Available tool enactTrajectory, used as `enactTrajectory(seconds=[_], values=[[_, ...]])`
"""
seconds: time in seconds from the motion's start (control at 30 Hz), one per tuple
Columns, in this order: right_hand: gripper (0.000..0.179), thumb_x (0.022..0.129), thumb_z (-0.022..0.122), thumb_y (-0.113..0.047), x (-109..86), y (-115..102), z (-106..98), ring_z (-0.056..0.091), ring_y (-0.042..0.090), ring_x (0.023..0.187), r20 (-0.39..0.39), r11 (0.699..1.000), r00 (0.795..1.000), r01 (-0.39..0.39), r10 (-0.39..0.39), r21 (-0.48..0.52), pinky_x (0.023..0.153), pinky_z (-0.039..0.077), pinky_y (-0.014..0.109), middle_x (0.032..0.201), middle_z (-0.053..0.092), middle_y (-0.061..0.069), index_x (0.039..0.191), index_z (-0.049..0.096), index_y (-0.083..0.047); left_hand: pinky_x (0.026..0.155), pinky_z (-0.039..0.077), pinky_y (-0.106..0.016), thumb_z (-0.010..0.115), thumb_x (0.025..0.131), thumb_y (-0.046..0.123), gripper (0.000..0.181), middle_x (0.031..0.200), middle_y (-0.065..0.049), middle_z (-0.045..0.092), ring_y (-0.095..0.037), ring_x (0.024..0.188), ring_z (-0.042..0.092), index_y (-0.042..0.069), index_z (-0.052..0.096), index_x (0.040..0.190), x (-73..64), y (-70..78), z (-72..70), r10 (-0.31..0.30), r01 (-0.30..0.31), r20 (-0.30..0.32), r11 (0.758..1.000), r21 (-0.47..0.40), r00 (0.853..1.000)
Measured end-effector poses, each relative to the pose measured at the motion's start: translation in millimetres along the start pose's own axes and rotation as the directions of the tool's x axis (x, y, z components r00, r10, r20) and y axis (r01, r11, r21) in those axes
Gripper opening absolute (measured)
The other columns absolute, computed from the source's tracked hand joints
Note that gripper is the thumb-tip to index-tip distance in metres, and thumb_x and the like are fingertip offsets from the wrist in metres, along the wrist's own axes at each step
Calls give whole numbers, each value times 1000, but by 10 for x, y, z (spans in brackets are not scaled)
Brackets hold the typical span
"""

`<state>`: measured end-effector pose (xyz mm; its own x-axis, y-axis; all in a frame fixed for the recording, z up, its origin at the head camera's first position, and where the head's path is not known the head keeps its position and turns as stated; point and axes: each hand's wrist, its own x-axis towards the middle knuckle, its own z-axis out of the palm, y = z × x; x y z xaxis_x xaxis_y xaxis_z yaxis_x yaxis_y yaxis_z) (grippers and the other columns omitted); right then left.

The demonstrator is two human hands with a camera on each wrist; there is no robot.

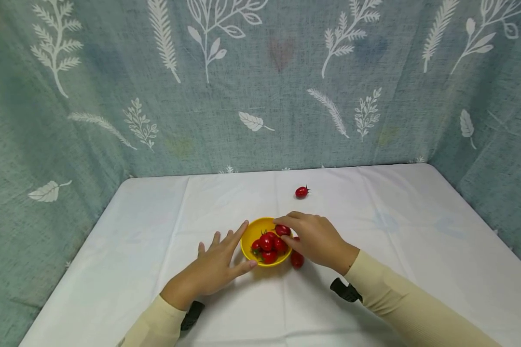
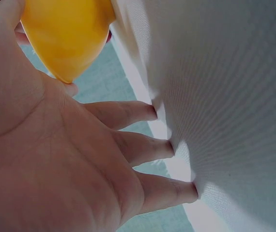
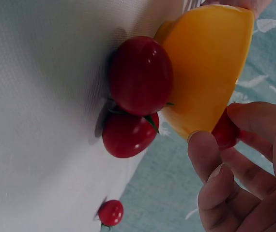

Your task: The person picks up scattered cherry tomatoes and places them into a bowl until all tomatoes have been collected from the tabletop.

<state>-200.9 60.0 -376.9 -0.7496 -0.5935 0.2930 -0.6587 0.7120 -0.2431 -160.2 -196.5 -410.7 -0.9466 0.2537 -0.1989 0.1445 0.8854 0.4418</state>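
Observation:
A yellow bowl [image 1: 253, 229] stands on the white cloth with several red cherry tomatoes [image 1: 267, 243] inside. My left hand [image 1: 212, 267] is at its left side, thumb and index finger spread along the rim. In the left wrist view the other three fingers reach straight down to the cloth. My right hand [image 1: 317, 241] pinches a cherry tomato [image 1: 282, 230] at the bowl's right rim. Beneath that hand, two more tomatoes lie by the bowl: a nearer one [image 3: 140, 75] and one behind it [image 3: 130, 134], partly hidden by my hand in the head view.
Another cherry tomato [image 1: 301, 192] with a green stem lies farther back on the white-covered table [image 1: 226, 197]. A green leaf-patterned curtain [image 1: 252, 96] hangs behind the table and along both sides. Dark straps are at both wrists.

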Motion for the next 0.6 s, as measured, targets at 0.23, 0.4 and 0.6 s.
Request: enactTrajectory(seconds=[0.23, 0.4, 0.6], values=[[38, 88, 79, -23, 17, -12, 42, 71, 17, 85, 52, 999, 998, -24, 23, 25, 71, 59, 31, 114, 73, 3, 124, 71, -19, 109, 3, -82, 51, 85, 79, 92, 163, -17, 27, -55, 150, 11, 54, -3, 155, 4, 7, -2, 6, -6, 1, 1000, 6, 1000], [37, 89, 78, -23, 24, -10, 72, 71, 18, 91, 75, 999, 997, -29, 26, 36, 73, 60, 33, 114, 73, 3, 125, 71, -19, 109, 3, -82, 50, 85, 80, 91, 163, -18, 27, -55, 150, 11, 55, -4, 154, 11, 5, 4, 6, -6, -3, 1000, 16, 1000], [36, 90, 76, -23, 35, -10, 88, 72, 19, 95, 94, 998, 995, -34, 29, 55, 77, 60, 36, 115, 73, 4, 124, 71, -17, 109, 3, -82, 49, 85, 80, 91, 163, -18, 27, -55, 150, 11, 56, -5, 153, 16, -7, 12, 8, -8, -8, 1000, 17, 1000]])
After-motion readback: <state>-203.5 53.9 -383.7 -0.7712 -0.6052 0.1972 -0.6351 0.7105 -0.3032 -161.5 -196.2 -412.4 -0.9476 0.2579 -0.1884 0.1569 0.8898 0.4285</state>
